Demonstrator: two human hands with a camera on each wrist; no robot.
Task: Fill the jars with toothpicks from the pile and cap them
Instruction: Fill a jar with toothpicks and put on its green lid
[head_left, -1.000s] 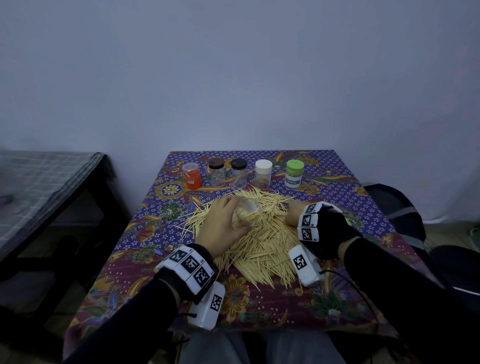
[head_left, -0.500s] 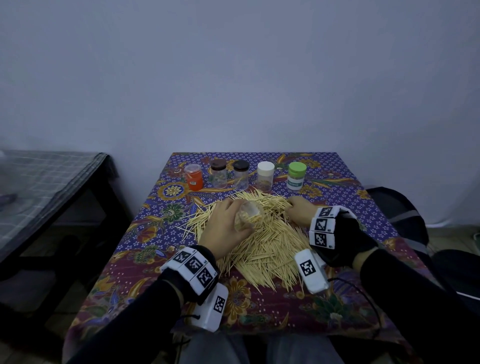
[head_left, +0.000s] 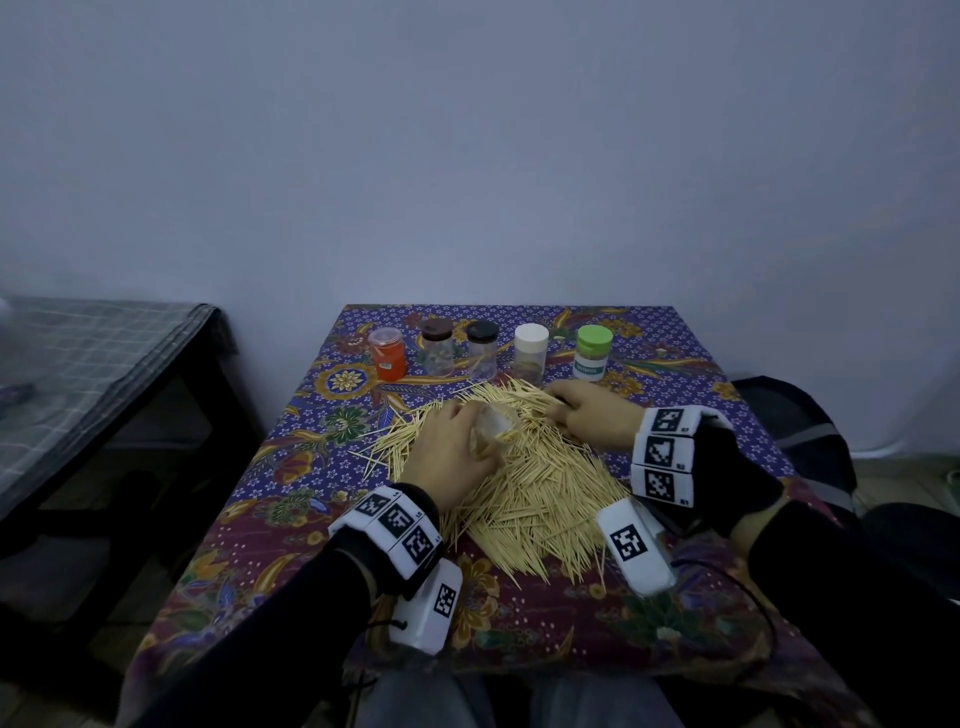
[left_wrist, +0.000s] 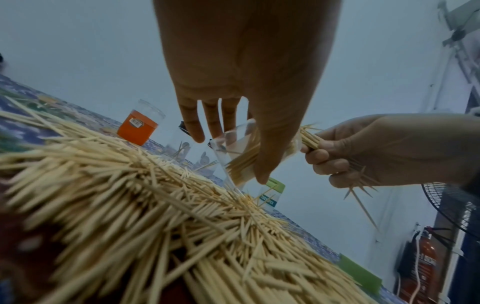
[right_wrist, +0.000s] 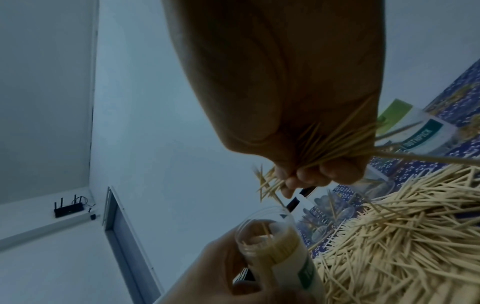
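A person is sitting at a small table (head_left: 691, 332) covered in a purple floral cloth, working over a big pile of toothpicks (head_left: 530, 483) in the middle; five capped jars are standing in a row along the far edge, from left to right an orange jar (head_left: 387, 354), two clear jars with dark lids, a white-lidded jar (head_left: 531, 349) and a green-lidded jar (head_left: 592, 354).

On the left, the left hand (head_left: 451, 451) is curling around an open clear jar (head_left: 493, 428), thumb on one side and fingers on the other, holding it just above the pile; the jar is tilting, its long axis leaning so that the mouth is facing toward the other hand; toothpicks are already lying inside it, though it does not look full.

To the right of it, the right hand (head_left: 592, 413) is closing into a fist around a bundle of toothpicks (left_wrist: 309, 136), with loose ends splaying out of both sides of the fist; the wrist is bending down and inward. The bundle is lying roughly in line with the jar's axis, its leading tips right at the jar's mouth in the left wrist view; whether they are already past the rim is hard to tell.

The coming move seems to hinge on that alignment: the right hand, just beside the mouth, sliding the bundle lengthwise into the jar.
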